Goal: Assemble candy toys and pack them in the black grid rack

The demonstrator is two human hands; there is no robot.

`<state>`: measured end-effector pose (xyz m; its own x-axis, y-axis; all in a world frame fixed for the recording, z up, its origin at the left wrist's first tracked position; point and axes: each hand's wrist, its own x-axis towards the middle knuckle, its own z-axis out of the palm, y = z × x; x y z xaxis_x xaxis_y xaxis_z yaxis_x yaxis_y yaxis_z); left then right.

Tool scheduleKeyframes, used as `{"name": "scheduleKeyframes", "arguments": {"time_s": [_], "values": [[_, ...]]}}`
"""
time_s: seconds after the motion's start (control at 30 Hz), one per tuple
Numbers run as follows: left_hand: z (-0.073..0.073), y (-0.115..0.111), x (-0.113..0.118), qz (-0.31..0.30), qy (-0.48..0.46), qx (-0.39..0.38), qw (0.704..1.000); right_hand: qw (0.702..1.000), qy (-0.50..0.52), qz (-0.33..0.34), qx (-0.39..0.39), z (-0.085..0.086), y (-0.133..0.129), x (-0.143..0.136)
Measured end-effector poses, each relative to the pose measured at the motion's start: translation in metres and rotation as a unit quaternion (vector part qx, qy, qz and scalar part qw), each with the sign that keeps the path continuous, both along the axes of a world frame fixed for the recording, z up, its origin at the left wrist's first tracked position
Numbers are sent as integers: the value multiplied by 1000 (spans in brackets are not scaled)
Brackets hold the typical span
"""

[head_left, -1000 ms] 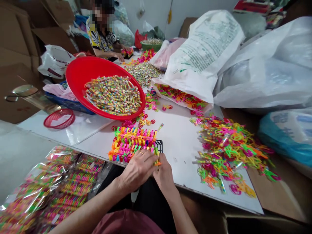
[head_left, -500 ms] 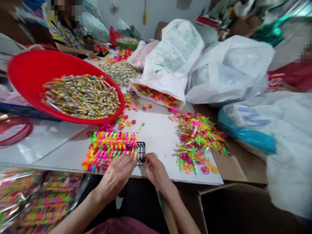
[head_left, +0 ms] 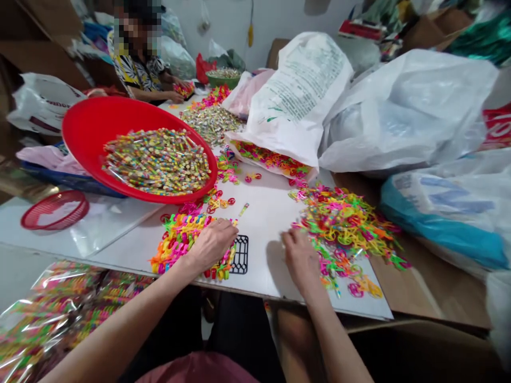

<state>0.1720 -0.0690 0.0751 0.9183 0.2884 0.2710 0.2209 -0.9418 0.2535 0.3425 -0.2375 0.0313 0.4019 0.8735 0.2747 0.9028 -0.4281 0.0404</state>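
Rows of bright plastic pieces (head_left: 175, 242) fill most of a black grid frame (head_left: 240, 255), whose right end shows bare. My left hand (head_left: 213, 242) rests over the right part of these rows, fingers bent and pressed together; what is under its fingertips is hidden. To the right, my right hand (head_left: 300, 258) hovers at the left edge of a loose pile of colourful plastic pieces (head_left: 347, 218). Its fingers are curled and slightly blurred, and I cannot make out whether anything is between them.
A red basin (head_left: 85, 122) of wrapped sticks stands at the left, beside a small red basket (head_left: 54, 213). White sacks (head_left: 295, 85) lie at the back. Packed bags (head_left: 67, 303) are at lower left. A person (head_left: 139, 69) sits at the far left.
My right hand has left the black frame and moved right to the loose pile. My left hand has shifted up over the rows. The view has turned somewhat left.
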Motion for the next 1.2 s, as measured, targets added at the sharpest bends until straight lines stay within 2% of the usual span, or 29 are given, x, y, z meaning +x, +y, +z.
{"name": "scheduleKeyframes", "arguments": {"time_s": [0.1, 0.17, 0.23, 0.33, 0.4, 0.47, 0.53, 0.63, 0.67, 0.8, 0.87, 0.9, 1.03, 1.2], "values": [[-5, 0, -7, 3, -22, -35, 999, 994, 44, 101, -1, -18, 9, -23], [-7, 0, -11, -7, -28, -41, 999, 992, 79, 103, 7, -26, 9, -30], [-8, 0, -13, -14, -37, -38, 999, 993, 107, 43, 19, -27, 9, -33], [-9, -1, -15, -10, -47, -33, 998, 989, 137, -60, -6, -17, 20, -35], [-9, -2, -16, -5, -42, -32, 999, 981, 163, -100, -23, -11, 33, -34], [-9, -2, -17, -7, -34, -30, 999, 967, 218, -134, 4, -10, 45, -27], [-8, -2, -18, -9, -30, -27, 999, 921, 348, -144, 95, -12, 53, -13], [-8, 0, -21, -10, -36, -22, 999, 809, 527, -114, 236, -15, 57, 10], [-8, 0, -21, -9, -36, -20, 999, 784, 555, -105, 259, -15, 57, 15], [-8, 0, -20, -8, -31, -6, 999, 755, 604, -71, 244, -10, 55, 14], [-9, 0, -20, -9, -35, 3, 999, 756, 609, -47, 235, -4, 52, 3], [-8, -1, -20, -9, -38, 6, 999, 766, 596, -36, 238, 0, 51, -3], [0, -4, -20, 9, -55, -2, 998, 839, 487, -13, 243, 14, 45, -25], [23, -14, -8, 107, -149, -116, 976, 874, 412, 19, 258, 21, 43, -46]]}}
